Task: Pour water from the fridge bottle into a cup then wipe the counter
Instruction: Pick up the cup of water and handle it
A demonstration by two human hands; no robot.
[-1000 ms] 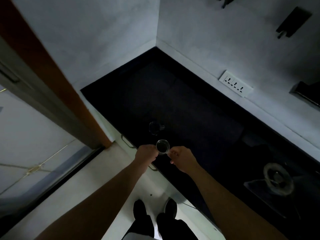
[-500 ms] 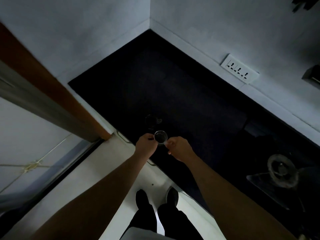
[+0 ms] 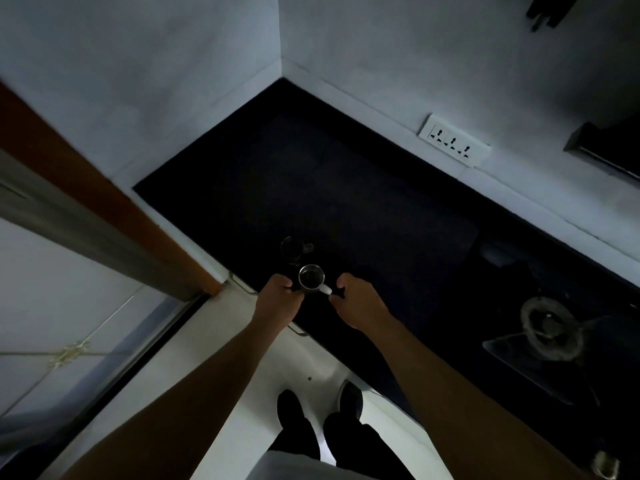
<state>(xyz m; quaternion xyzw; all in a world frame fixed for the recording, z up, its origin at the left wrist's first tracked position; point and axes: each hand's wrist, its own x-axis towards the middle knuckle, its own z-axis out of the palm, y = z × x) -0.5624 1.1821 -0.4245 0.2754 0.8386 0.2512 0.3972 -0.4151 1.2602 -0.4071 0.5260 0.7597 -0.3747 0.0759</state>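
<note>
Hands: left [image 3: 277, 299] grips bottle [image 3: 311, 278] | right [image 3: 360, 303] pinches cap | labels unreadable

Both forearms reach forward, bare. The left hand [image 3: 278, 299] curls closed; the right hand [image 3: 360, 303] pinches its fingers together.

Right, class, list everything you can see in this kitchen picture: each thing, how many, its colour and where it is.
Steel cup: one, silvery, between both hands at the counter's near edge.
Dark cup: one, dark, just behind the steel cup.
Counter: one, black, in the corner.
Socket plate: one, white, right wall.
Gas burner: one, grey, counter's right end.
Left hand: one, gripping the steel cup.
Right hand: one, by its handle.
Shoes: two, black, on the floor.
</note>
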